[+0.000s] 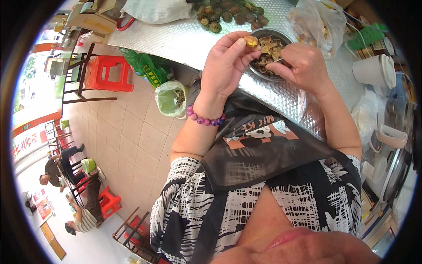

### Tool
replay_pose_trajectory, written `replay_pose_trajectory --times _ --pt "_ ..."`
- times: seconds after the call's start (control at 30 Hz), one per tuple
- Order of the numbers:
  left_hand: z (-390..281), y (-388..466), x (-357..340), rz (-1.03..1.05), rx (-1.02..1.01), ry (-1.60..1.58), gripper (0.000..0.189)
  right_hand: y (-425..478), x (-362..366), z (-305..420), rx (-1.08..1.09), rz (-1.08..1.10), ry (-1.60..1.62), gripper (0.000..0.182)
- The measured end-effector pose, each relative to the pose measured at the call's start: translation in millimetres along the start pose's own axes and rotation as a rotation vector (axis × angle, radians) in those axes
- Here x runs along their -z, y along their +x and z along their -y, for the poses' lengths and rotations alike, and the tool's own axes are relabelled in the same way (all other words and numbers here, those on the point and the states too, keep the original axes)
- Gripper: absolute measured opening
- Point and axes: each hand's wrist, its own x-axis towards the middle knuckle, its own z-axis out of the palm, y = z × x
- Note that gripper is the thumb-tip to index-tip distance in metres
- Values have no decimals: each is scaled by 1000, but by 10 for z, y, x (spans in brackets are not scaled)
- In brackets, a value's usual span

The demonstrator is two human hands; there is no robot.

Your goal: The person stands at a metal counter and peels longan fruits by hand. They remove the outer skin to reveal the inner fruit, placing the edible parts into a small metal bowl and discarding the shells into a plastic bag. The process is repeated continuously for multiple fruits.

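My left hand pinches a small brown nut with yellow flesh showing, above the rim of a steel bowl. Peeled brown and tan shells fill much of that metal bowl, which stands near the edge of a table with a silvery quilted cover. At the bowl's right side, my right hand is closed around a small tool; only a thin, pale metallic part of it shows. Beyond the bowl lie several whole brown nuts, some under green mesh.
A clear plastic bag sits at the back right, near a lidded white cup. A white sack lies at the back left. Below the table edge stands a lined bin. Red stools and two seated people are at left.
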Motion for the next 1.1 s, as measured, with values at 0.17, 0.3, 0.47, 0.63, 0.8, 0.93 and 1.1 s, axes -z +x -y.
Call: replay_pose_trajectory --times 0.17,0.3,0.47,0.63,0.8,0.93,1.1 --pt "75 68 214 88 95 -285 26 4 4 -81 -38 10 -5 44" --pt "86 61 256 101 120 -346 26 -16 -34 -105 -72 10 -25 42" --pt "98 35 195 73 119 -264 22 -56 -54 -119 -90 -89 26 36" --pt "127 -107 -68 76 126 -30 18 4 34 96 -158 -132 264 31" --pt "177 -108 -133 117 143 -5 20 6 97 63 -115 -144 228 22" --pt "148 -124 -97 153 62 45 23 45 350 -69 -335 -203 123 20" --pt "37 -101 -1 78 -44 147 20 -84 544 -695 -609 -239 -137 32"
